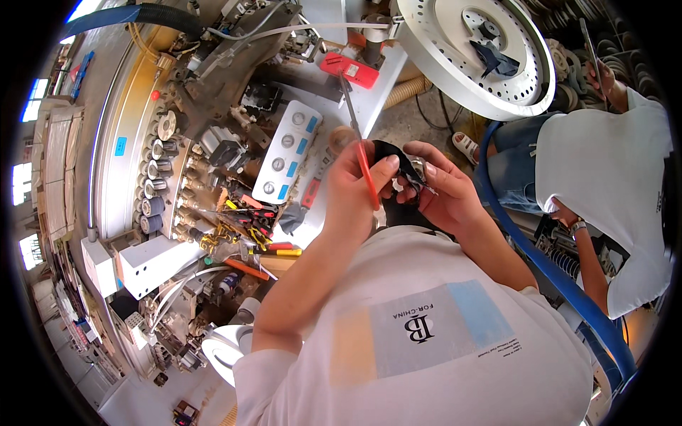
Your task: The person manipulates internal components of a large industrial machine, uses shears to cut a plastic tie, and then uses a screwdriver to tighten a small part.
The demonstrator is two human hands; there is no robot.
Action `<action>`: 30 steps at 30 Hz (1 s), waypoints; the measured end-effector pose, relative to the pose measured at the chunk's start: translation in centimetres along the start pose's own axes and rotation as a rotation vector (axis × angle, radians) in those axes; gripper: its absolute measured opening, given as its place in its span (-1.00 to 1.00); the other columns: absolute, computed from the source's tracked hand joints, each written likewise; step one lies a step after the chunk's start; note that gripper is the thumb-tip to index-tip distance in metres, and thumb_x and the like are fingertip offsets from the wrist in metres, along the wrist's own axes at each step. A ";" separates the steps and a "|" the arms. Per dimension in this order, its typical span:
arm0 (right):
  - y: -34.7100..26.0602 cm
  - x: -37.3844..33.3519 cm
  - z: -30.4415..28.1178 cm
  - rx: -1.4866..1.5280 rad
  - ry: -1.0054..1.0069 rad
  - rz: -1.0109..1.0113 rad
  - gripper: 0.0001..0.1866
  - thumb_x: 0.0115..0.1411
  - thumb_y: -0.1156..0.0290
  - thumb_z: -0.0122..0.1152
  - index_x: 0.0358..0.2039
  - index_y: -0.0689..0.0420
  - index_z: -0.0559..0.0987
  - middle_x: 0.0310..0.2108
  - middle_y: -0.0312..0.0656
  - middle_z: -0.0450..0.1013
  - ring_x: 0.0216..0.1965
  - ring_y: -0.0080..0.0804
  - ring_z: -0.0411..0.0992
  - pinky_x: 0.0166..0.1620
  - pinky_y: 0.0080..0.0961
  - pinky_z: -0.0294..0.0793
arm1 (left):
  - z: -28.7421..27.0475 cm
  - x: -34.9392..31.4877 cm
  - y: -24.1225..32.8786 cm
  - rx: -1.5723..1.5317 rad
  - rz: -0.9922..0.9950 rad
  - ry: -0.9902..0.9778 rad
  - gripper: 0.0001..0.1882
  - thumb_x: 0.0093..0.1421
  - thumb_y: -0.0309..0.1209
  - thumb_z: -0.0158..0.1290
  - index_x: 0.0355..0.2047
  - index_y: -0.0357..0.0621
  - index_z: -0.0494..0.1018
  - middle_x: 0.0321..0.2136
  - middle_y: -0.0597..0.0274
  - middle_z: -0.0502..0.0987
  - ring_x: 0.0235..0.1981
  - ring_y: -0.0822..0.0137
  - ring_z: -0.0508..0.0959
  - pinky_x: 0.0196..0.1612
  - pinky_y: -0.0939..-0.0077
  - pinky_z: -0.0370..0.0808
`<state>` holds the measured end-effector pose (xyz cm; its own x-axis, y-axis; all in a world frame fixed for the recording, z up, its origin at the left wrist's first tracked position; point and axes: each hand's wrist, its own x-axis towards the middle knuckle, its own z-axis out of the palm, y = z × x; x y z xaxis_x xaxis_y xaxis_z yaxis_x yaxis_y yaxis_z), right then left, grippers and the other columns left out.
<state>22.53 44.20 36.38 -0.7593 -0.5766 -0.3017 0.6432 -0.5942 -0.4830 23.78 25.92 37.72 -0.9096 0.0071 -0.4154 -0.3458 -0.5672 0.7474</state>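
Note:
In front of my chest, my left hand (353, 181) is closed with the thumb pressing on a piece of black material (389, 150). The same hand holds what looks like a pair of scissors (367, 174), with an orange handle and a long grey blade pointing away from me. My right hand (449, 186) has its fingers curled round the other side of the black material. A small shiny metal part (418, 170) shows between its thumb and fingers; its exact kind is too small to tell.
Ahead stands a large white perforated wheel (529, 85). A white control panel with knobs (288, 153), a red box (349, 69) and a pile of hand tools (245, 224) lie left. To the right, a person in a white shirt (604, 163) is beside a blue hose (547, 273).

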 end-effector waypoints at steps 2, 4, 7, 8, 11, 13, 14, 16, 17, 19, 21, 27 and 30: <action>0.0 -0.2 0.2 0.050 0.014 0.020 -0.59 0.39 0.38 0.09 0.22 0.17 0.39 -0.18 -0.19 0.52 -0.22 -0.38 0.53 0.03 -0.19 0.55 | -0.2 0.0 -0.1 -0.091 -0.034 -0.021 -0.84 0.27 -0.43 0.17 -0.21 -0.17 0.43 -0.43 0.25 0.57 -0.52 0.51 0.52 -0.47 0.67 0.42; 0.1 -0.1 -0.3 0.102 0.017 0.026 -0.60 0.40 0.37 0.08 0.21 0.15 0.40 -0.21 -0.18 0.51 -0.22 -0.36 0.53 0.03 -0.17 0.54 | -0.2 0.0 -0.3 -0.171 -0.093 -0.023 -0.85 0.30 -0.42 0.10 -0.17 -0.19 0.42 -0.40 0.19 0.59 -0.49 0.42 0.57 -0.47 0.62 0.44; 0.0 0.0 -0.3 0.149 0.020 0.033 -0.61 0.39 0.37 0.09 0.19 0.14 0.42 -0.25 -0.20 0.50 -0.22 -0.33 0.52 0.03 -0.16 0.52 | -0.5 -0.2 -0.7 -0.296 -0.164 -0.060 -0.83 0.32 -0.41 0.01 -0.13 -0.21 0.41 -0.37 0.10 0.61 -0.43 0.29 0.63 -0.45 0.53 0.48; 0.0 0.1 -0.3 0.158 0.020 0.036 -0.61 0.38 0.37 0.09 0.19 0.14 0.42 -0.27 -0.20 0.49 -0.21 -0.32 0.52 0.03 -0.15 0.51 | -0.6 -0.3 -0.9 -0.339 -0.184 -0.078 -0.82 0.33 -0.40 -0.02 -0.12 -0.22 0.40 -0.36 0.07 0.61 -0.42 0.24 0.64 -0.44 0.50 0.49; 0.1 0.1 -0.7 0.157 -0.014 0.046 -0.65 0.37 0.39 0.10 0.15 0.12 0.44 -0.29 -0.21 0.49 -0.18 -0.31 0.51 0.03 -0.17 0.49 | -1.0 -0.4 -1.6 -0.414 -0.219 -0.085 -0.78 0.32 -0.40 -0.06 -0.10 -0.25 0.40 -0.35 0.05 0.61 -0.41 0.18 0.64 -0.42 0.45 0.51; 0.4 0.3 -1.5 0.151 -0.069 0.044 -0.63 0.36 0.38 0.10 0.16 0.09 0.43 -0.15 -0.05 0.52 -0.15 -0.28 0.56 0.03 -0.28 0.54 | -0.8 -0.5 -1.3 -0.453 -0.240 -0.066 -0.78 0.31 -0.40 -0.05 -0.09 -0.23 0.39 -0.34 0.06 0.60 -0.39 0.18 0.64 -0.41 0.46 0.52; 0.5 0.4 -1.7 0.148 -0.097 0.043 -0.62 0.35 0.38 0.10 0.17 0.07 0.42 -0.07 0.02 0.54 -0.14 -0.27 0.58 0.02 -0.34 0.57 | -0.7 -0.5 -1.2 -0.472 -0.251 -0.056 -0.78 0.31 -0.40 -0.04 -0.08 -0.22 0.38 -0.34 0.06 0.60 -0.39 0.18 0.64 -0.41 0.46 0.52; 0.5 0.5 -1.7 0.145 -0.100 0.047 -0.63 0.34 0.39 0.12 0.15 0.06 0.43 -0.09 0.01 0.54 -0.15 -0.29 0.58 0.02 -0.33 0.57 | -0.7 -0.6 -1.3 -0.449 -0.239 -0.027 -0.78 0.31 -0.41 -0.04 -0.07 -0.20 0.37 -0.34 0.07 0.59 -0.41 0.21 0.62 -0.42 0.47 0.50; 0.5 0.6 -1.6 0.143 -0.102 0.051 -0.63 0.33 0.39 0.13 0.15 0.06 0.44 -0.10 0.01 0.54 -0.16 -0.31 0.58 0.01 -0.32 0.57 | -0.8 -0.7 -1.3 -0.439 -0.233 -0.011 -0.77 0.31 -0.41 -0.04 -0.06 -0.18 0.37 -0.34 0.07 0.59 -0.42 0.22 0.60 -0.42 0.47 0.49; 0.7 0.8 -1.8 0.088 -0.087 0.051 -0.67 0.35 0.38 0.14 0.11 0.08 0.46 -0.12 -0.05 0.54 -0.17 -0.35 0.58 0.01 -0.34 0.56 | -1.9 -0.4 -2.1 -0.431 -0.157 -0.019 -0.78 0.31 -0.44 -0.03 -0.05 -0.16 0.36 -0.34 0.08 0.58 -0.45 0.26 0.57 -0.44 0.49 0.46; 1.0 1.2 -2.5 -0.020 -0.031 0.060 -0.70 0.36 0.36 0.16 0.07 0.10 0.48 -0.16 -0.13 0.54 -0.19 -0.39 0.55 -0.01 -0.38 0.54 | -2.9 -0.4 -2.9 -0.398 -0.089 0.004 -0.78 0.31 -0.47 -0.02 -0.04 -0.16 0.36 -0.34 0.09 0.57 -0.47 0.30 0.54 -0.46 0.51 0.42; 3.6 1.9 -9.6 -0.302 0.380 0.187 -0.75 0.36 0.31 0.22 -0.06 0.19 0.52 -0.14 -0.18 0.52 -0.26 -0.50 0.46 -0.09 -0.55 0.49 | -7.2 -1.1 -6.3 -0.129 -0.018 0.172 -0.81 0.32 -0.51 0.00 -0.06 -0.21 0.37 -0.33 0.13 0.53 -0.51 0.39 0.47 -0.46 0.56 0.38; 3.5 1.0 -11.1 -0.293 0.284 0.183 -0.79 0.42 0.36 0.12 0.01 0.13 0.49 -0.22 -0.28 0.50 -0.09 -0.44 0.51 0.01 -0.40 0.53 | -11.5 -1.3 -10.4 -0.083 -0.031 0.239 -0.80 0.33 -0.49 0.02 -0.05 -0.23 0.37 -0.32 0.14 0.52 -0.48 0.37 0.49 -0.44 0.55 0.39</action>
<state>22.93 47.75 25.25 -0.6587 -0.4562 -0.5983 0.7455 -0.2885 -0.6008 31.17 22.33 24.49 -0.8151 -0.1634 -0.5558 -0.3438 -0.6357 0.6912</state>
